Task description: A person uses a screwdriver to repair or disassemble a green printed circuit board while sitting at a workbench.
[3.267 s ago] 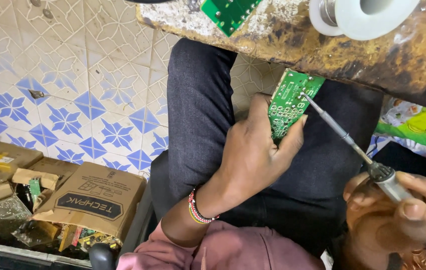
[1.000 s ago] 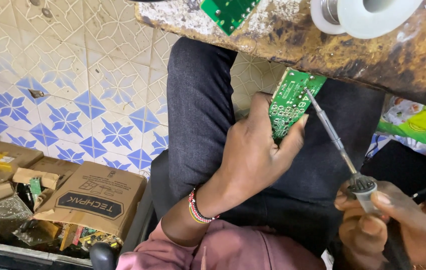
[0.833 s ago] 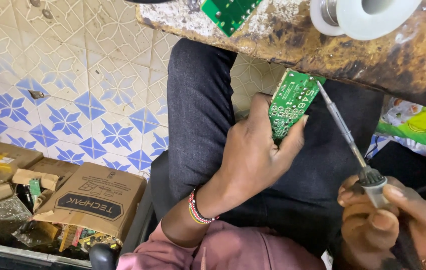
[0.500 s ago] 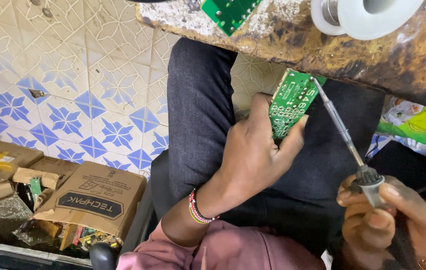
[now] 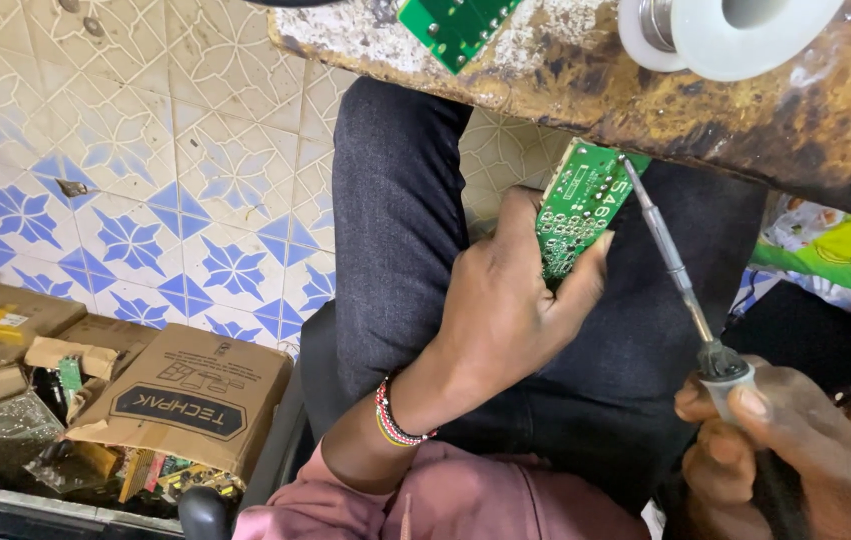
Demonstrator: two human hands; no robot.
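Head view: left hand (image 5: pixel 505 310) grips a small green circuit board (image 5: pixel 582 208), fingers wrapped behind it and thumb (image 5: pixel 585 285) pressed on its near edge, solder side up. Board sits over the lap, just under the near lip of the worn workbench (image 5: pixel 585 70). Right hand (image 5: pixel 795 450) is closed around the handle of a soldering iron (image 5: pixel 680 280), thumb and fingertips clamped near the collar; shaft runs up and left, tip touching the board's far right corner.

Change since a second ago: iron tip has moved from mid-board to the top right corner, and the right hand has drifted slightly right and lower. Board and left hand are unchanged. Read: work has shifted to a joint at the corner (my judgement, the joint itself is too small to see).

Counts:
- circuit boards: 2, one held, a second green board (image 5: pixel 455 22) lying on the bench at the far edge of frame
- soldering irons: 1
- solder spool (image 5: pixel 725 30): 1, white, on the bench far right
- cardboard boxes (image 5: pixel 185 400): at least 2 on the floor near left, filled with scrap parts (exact count unclear)
- beaded bracelet (image 5: pixel 395 425): 1, on the left wrist

Floor is blue-and-white patterned tile (image 5: pixel 145 200). A yellow-green plastic bag (image 5: pixel 835 255) lies at right.
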